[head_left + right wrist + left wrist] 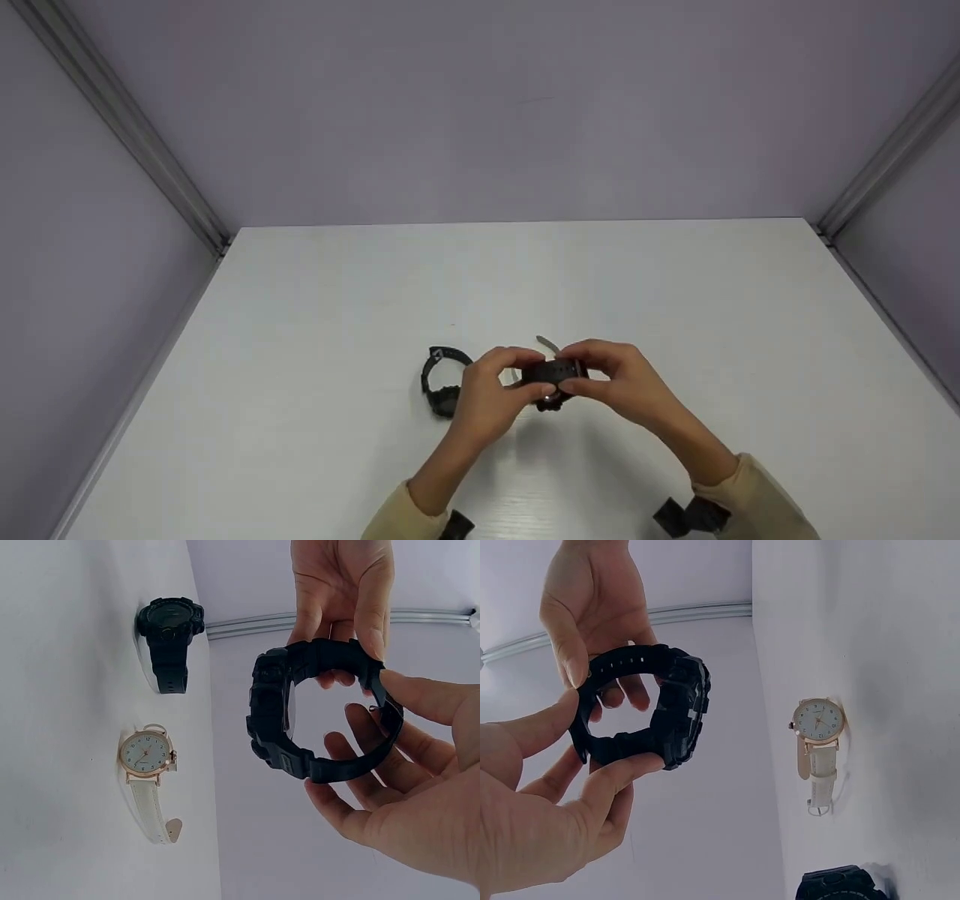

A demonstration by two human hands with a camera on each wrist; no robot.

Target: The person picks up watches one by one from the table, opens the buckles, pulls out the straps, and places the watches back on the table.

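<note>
Fingers of both hands, left hand (487, 386) and right hand (619, 379), pinch a chunky black plastic digital watch (553, 375) at frame centre, above the white surface (675, 300); fastening its strap seems next.

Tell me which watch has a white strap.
The gold-cased watch lying on the table; the held watch and the other lying watch are black.

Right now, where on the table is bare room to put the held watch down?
Bare table lies right of the hands, toward the back wall, and far left. It is crowded around the held watch: the white watch lies beneath it and a second black watch just left.
</note>
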